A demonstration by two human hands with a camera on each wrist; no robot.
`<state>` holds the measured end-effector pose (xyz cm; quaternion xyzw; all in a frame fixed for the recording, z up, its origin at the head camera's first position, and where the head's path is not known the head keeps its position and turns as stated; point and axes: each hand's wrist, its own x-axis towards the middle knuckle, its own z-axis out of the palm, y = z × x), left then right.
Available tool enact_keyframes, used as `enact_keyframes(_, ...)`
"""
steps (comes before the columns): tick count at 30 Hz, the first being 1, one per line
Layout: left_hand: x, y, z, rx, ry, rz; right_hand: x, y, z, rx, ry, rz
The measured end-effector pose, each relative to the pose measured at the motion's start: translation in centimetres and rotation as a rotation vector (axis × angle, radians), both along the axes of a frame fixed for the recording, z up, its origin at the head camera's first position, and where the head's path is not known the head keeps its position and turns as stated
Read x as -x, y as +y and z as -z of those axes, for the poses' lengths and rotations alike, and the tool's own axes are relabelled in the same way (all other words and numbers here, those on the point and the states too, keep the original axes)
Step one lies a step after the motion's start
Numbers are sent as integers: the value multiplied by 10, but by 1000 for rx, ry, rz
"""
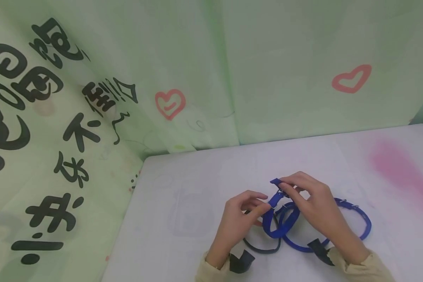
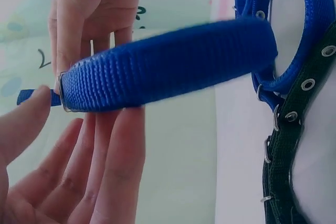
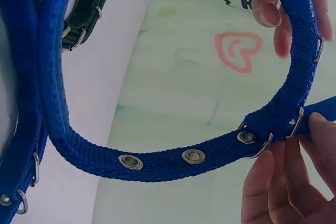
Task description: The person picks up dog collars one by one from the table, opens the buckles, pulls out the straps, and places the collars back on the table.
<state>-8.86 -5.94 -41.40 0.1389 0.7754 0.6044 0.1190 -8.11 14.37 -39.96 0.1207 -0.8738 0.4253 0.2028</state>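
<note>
my right hand (image 1: 317, 203) pinches raised end of blue collar (image 1: 276, 234) | my left hand (image 1: 236, 213) holds its side | second blue collar (image 1: 346, 204), dark collar (image 1: 264, 251) lying on white counter (image 1: 155, 203) | green cloth (image 1: 285, 47) behind

Blue webbing collar (image 1: 277, 234): ribbed weave, bent into a loop, held up over the desk (image 1: 162, 188). I count three silver eyelets (image 3: 193, 156) on my right-wrist view. Tail (image 3: 324, 109) projects past the metal buckle (image 3: 297, 123), pinched by the right hand (image 1: 319, 201); left hand (image 1: 239, 213) at the band's side. Prong seating: can't tell.
</note>
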Motion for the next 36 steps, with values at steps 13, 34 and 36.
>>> enact_keyframes(13, 4, 3, 0, -55, -39, -38, -1, -3, 1, 55, 45, -75)
enact_keyframes(34, 0, 8, 1, -185, -225, -13, -1, -9, 4, 57, 121, -116)
enact_keyframes(36, -1, 9, 1, -196, -242, -18, -1, -10, 4, 62, 128, -121)
